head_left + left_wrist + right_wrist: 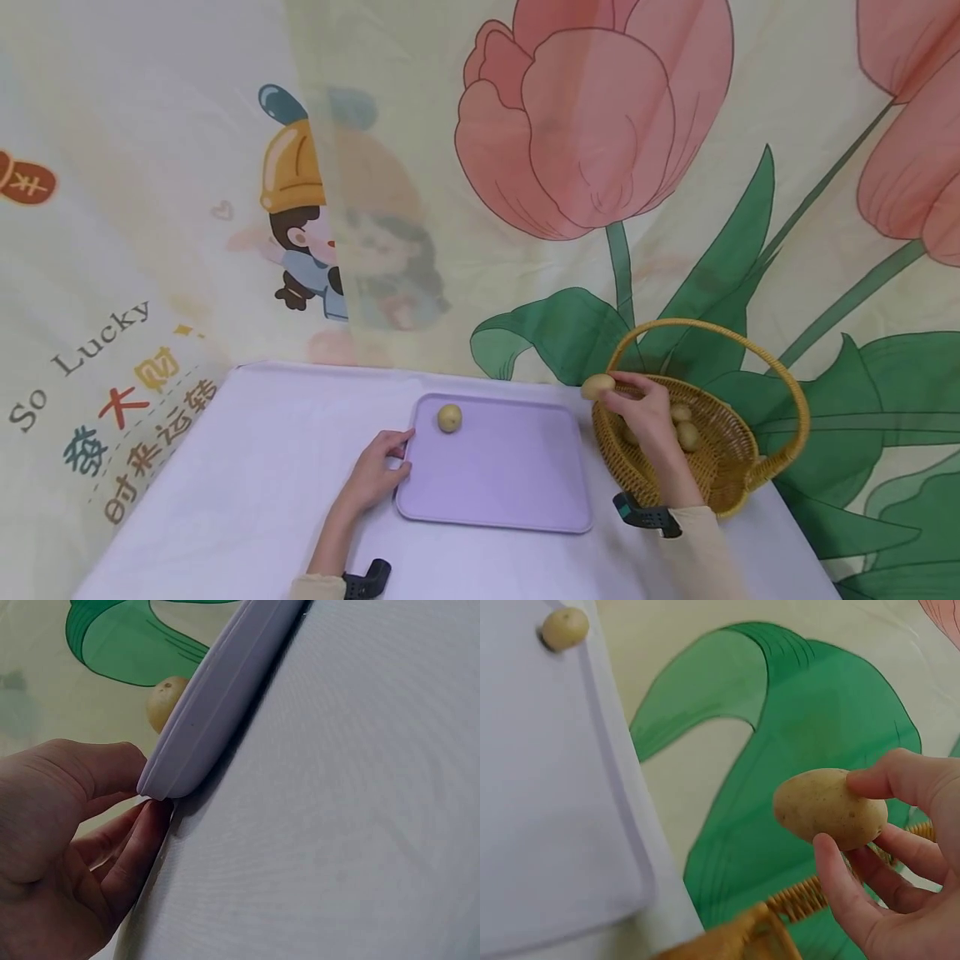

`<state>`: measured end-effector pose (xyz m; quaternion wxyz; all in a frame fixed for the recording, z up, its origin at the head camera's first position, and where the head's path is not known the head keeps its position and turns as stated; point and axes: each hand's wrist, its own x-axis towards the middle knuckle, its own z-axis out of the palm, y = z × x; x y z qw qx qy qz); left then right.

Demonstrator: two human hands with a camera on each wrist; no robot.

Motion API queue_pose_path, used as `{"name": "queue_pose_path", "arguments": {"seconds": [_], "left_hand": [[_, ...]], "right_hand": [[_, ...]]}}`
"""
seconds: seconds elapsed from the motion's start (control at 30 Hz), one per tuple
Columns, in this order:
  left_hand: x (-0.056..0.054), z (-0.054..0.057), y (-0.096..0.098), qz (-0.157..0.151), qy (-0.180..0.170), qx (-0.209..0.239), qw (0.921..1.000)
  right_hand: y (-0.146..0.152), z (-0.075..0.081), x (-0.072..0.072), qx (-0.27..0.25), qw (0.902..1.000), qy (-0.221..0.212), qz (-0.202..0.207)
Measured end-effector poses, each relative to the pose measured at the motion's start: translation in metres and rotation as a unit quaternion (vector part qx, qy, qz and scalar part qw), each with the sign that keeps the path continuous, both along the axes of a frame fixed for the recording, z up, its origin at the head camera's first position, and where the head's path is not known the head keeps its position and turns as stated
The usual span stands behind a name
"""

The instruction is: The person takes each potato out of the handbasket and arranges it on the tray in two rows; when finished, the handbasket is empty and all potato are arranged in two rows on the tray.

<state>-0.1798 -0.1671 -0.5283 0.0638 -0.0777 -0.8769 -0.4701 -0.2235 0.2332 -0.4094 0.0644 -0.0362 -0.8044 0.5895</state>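
My right hand (647, 415) pinches a pale yellow potato (829, 808) between thumb and fingers, above the left rim of a wicker basket (731, 467). More potatoes (687, 437) lie inside that basket, partly hidden behind the hand. At the left edge of a lilac tray (502, 475), my left hand (378, 468) grips the rim, thumb against its side and fingertips underneath in the left wrist view. One potato (449, 418) rests on the tray near its far left corner; the left wrist view shows only part of this potato (166, 703) over the rim.
A white cloth (285, 450) covers the table under tray and basket. The basket's tall arched handle (795, 400) rises on the right. Behind the table hangs a backdrop printed with tulips (600, 117). Each wrist wears a black strap (647, 514).
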Motion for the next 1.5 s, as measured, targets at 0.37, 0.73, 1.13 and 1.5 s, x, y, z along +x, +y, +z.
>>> {"name": "queue_pose_path", "arguments": {"seconds": [0.37, 0.73, 1.13, 1.5], "left_hand": [[-0.002, 0.003, 0.0, -0.002, 0.0, -0.002, 1.0], [-0.002, 0.001, 0.0, -0.004, 0.006, -0.001, 1.0], [-0.003, -0.004, -0.001, -0.002, 0.013, 0.0, 0.9999], [-0.003, -0.001, 0.0, -0.003, 0.001, -0.014, 0.9999]], "right_hand": [[-0.049, -0.026, -0.016, -0.024, 0.9995, 0.014, 0.017], [-0.112, -0.075, -0.026, -0.065, 0.9959, 0.015, 0.061], [-0.153, -0.11, -0.031, -0.077, 0.9953, 0.005, 0.058], [-0.161, -0.115, -0.03, -0.08, 0.9954, 0.001, 0.052]]}}
